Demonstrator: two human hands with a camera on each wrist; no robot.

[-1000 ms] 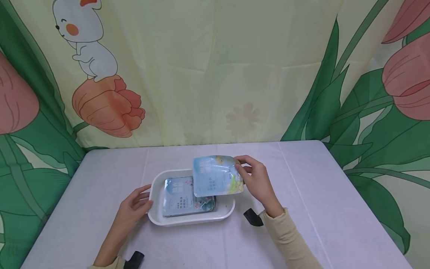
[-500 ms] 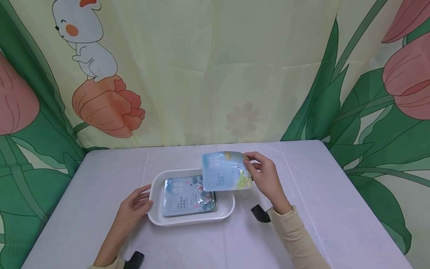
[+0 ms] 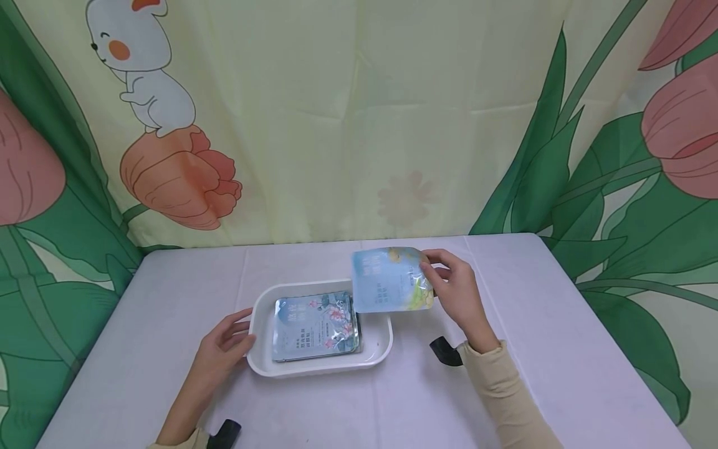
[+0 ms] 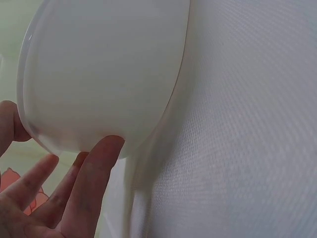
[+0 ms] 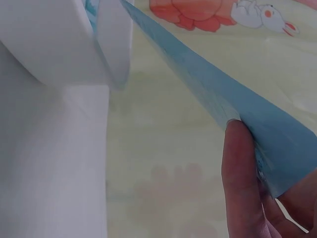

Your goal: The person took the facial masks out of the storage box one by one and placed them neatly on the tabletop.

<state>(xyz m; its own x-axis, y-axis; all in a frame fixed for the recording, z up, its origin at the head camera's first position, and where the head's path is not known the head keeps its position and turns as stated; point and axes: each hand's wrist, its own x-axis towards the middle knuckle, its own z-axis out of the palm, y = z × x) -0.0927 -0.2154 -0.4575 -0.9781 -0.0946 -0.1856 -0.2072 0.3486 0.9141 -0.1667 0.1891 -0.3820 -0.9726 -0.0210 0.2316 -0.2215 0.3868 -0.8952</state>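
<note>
My right hand (image 3: pixel 461 293) pinches a light-blue sheet mask packet (image 3: pixel 387 280) by its right edge, thumb on the near face. The packet hangs tilted above the right back corner of a white tray (image 3: pixel 376 358). In the right wrist view the packet (image 5: pixel 208 79) is seen nearly edge-on. Inside the tray lies another blue sheet mask packet with pink flowers (image 3: pixel 314 327), with more packet edges showing beneath it. At the tray's left end my left hand (image 3: pixel 221 346) touches the wall with thumb and fingertips, its fingers spread, as the left wrist view shows.
A white cloth (image 3: pixel 168 299) covers the table. Behind it hangs a printed curtain (image 3: pixel 359 125) with tulips and a white animal. Black wrist mounts (image 3: pixel 445 351) sit at both cuffs, near the tabletop.
The right hand has carried its packet to the right and slightly back, uncovering more of the flowered packet in the tray. The left hand and tray have not moved.
</note>
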